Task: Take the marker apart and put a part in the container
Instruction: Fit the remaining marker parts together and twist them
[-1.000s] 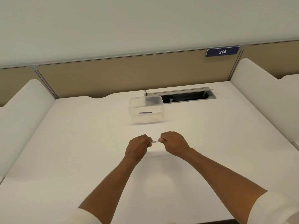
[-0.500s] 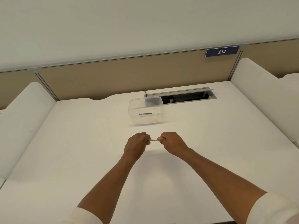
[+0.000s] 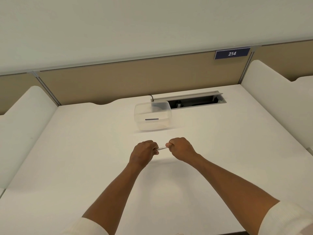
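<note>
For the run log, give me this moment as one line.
left hand: grips marker | right hand: grips marker | marker: whole | container: beyond hands

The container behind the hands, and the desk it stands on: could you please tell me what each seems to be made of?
The container looks like clear, slightly frosted plastic: the desk and a dark strip show through its walls, and its rim and corners are rounded. The desk seems a white laminate or coated board, matte, smooth, with no grain and only soft shadows; the core cannot be told.

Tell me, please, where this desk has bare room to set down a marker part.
Bare white desk lies left of the left hand, right of the right hand, and between both and the clear plastic container. Nowhere is crowded.
</note>
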